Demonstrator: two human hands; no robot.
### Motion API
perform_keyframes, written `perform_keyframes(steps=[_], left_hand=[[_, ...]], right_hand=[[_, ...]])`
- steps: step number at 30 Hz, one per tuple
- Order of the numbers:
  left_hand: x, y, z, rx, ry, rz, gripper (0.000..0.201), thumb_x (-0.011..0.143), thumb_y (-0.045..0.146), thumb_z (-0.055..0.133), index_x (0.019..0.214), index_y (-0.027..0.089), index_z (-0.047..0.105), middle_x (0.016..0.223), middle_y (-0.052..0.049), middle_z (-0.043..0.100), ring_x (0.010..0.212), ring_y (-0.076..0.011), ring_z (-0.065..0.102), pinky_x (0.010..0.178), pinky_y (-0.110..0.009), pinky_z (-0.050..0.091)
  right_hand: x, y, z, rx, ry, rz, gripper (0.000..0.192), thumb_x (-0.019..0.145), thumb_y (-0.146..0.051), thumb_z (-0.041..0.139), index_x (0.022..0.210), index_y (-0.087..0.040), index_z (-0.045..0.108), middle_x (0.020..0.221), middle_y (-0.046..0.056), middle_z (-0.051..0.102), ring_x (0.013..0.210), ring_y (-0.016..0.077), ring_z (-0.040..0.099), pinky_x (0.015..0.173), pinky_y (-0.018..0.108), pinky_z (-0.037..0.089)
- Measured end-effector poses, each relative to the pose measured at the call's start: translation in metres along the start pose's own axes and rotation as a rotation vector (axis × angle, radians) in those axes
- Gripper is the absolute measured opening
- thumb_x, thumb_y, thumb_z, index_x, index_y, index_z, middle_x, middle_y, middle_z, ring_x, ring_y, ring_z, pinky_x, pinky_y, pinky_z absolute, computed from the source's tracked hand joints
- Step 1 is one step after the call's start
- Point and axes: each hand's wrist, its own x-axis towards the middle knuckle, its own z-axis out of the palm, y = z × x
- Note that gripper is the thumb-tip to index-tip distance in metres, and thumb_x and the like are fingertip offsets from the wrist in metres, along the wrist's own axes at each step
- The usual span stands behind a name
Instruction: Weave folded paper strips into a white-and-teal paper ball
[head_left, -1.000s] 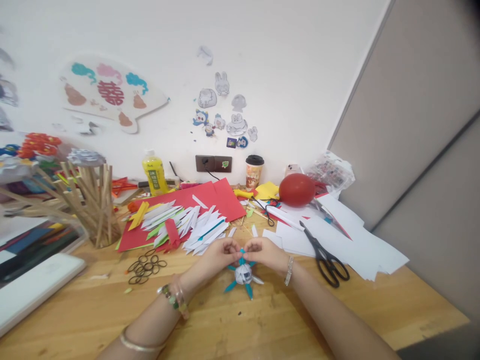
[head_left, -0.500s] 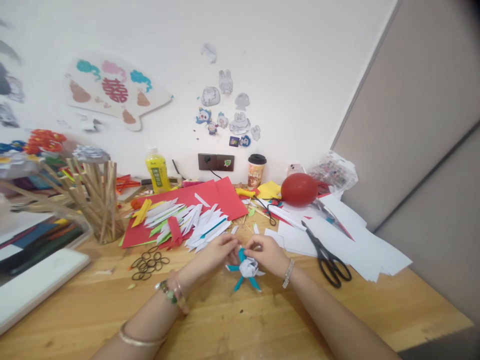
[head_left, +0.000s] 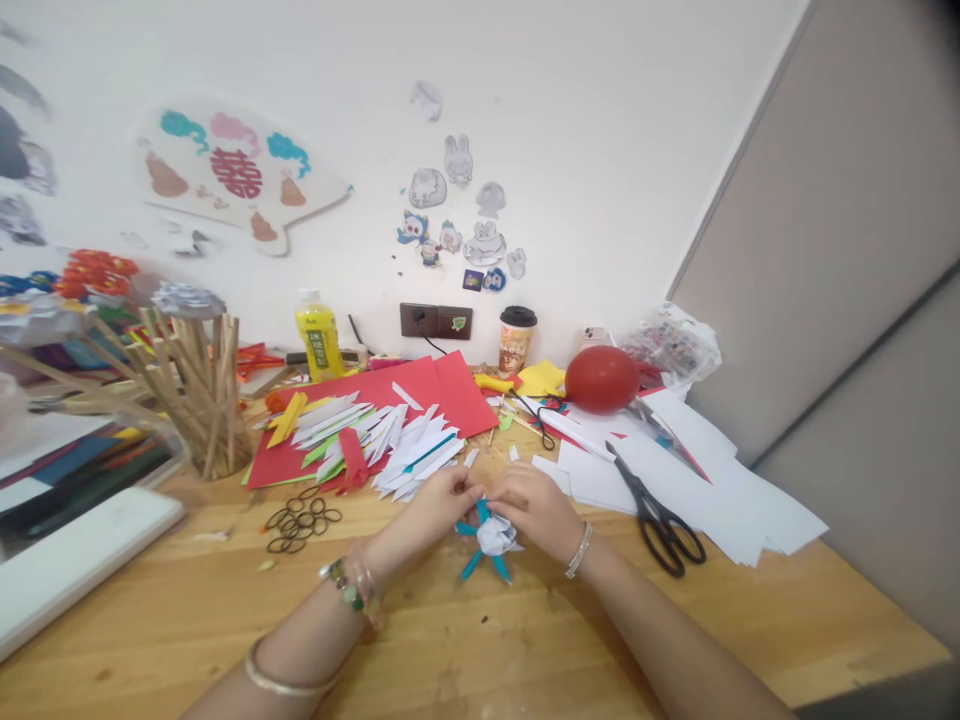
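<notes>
Now both hands (head_left: pixel 487 500) pinch paper flower (head_left: pixel 491 538) betw. fingertips.

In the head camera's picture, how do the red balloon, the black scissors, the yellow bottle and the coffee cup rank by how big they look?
1. Scissors, longest, though nearest the camera, which flatters them.
2. Red balloon, widest of the things at the back.
3. Yellow bottle and coffee cup: too alike to rank, both standing far back by the wall.

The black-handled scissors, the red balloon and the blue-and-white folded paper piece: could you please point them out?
black-handled scissors (head_left: pixel 660 520), head view, on the pivot.
red balloon (head_left: pixel 602 378), head view, on its middle.
blue-and-white folded paper piece (head_left: pixel 495 536), head view, on its white centre.
</notes>
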Motion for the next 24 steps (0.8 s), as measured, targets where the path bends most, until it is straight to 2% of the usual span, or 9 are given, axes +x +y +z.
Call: perform_keyframes(steps=[2,5,12,16,20,24], left_hand=[[0.000,0.000,0.000,0.016,0.012,-0.009,0.014,0.066,0.029,0.053,0.064,0.015,0.050,0.052,0.004,0.053,0.048,-0.0105,0.050,0.049,-0.022,0.041],[0.000,0.000,-0.001,0.045,0.022,-0.007,0.013,0.066,0.029,0.051,0.064,0.016,0.051,0.051,0.004,0.053,0.048,-0.0114,0.050,0.049,-0.023,0.042],[0.001,-0.003,-0.001,0.088,0.032,0.028,0.017,0.067,0.033,0.051,0.065,0.016,0.052,0.052,0.003,0.054,0.050,-0.0126,0.052,0.049,-0.023,0.041],[0.004,-0.009,0.000,0.102,0.040,0.042,0.015,0.068,0.031,0.048,0.064,0.016,0.050,0.051,0.003,0.054,0.048,-0.0124,0.052,0.049,-0.023,0.041],[0.008,-0.015,0.000,0.135,0.074,0.060,0.015,0.068,0.030,0.047,0.061,0.017,0.048,0.048,0.003,0.053,0.046,-0.0125,0.051,0.047,-0.023,0.040],[0.010,-0.018,-0.001,0.142,0.081,0.067,0.015,0.068,0.029,0.047,0.060,0.016,0.049,0.048,0.003,0.053,0.047,-0.0125,0.051,0.047,-0.023,0.040]], right_hand=[[0.001,0.002,0.000,-0.035,-0.016,-0.114,0.016,0.082,-0.025,0.053,0.069,-0.019,0.060,0.068,0.003,0.061,0.069,0.0155,0.052,0.067,0.028,0.040],[0.001,0.003,-0.002,-0.046,-0.046,-0.189,0.020,0.085,-0.027,0.048,0.071,-0.020,0.060,0.069,0.004,0.063,0.071,0.0163,0.053,0.068,0.030,0.041],[0.000,0.004,-0.007,-0.026,-0.099,-0.062,0.013,0.082,-0.027,0.054,0.088,-0.020,0.063,0.081,0.005,0.065,0.076,0.0161,0.056,0.071,0.028,0.042],[0.000,0.007,-0.004,-0.061,-0.115,-0.148,0.018,0.085,-0.024,0.048,0.080,-0.018,0.065,0.073,0.005,0.064,0.070,0.0156,0.055,0.066,0.027,0.042],[0.000,0.009,-0.004,-0.094,-0.115,-0.239,0.022,0.087,-0.023,0.043,0.082,-0.019,0.064,0.073,0.005,0.067,0.068,0.0157,0.055,0.065,0.028,0.041],[0.001,0.008,-0.008,-0.088,-0.141,-0.257,0.027,0.089,-0.025,0.038,0.083,-0.020,0.064,0.074,0.005,0.067,0.068,0.0158,0.055,0.065,0.029,0.042]])
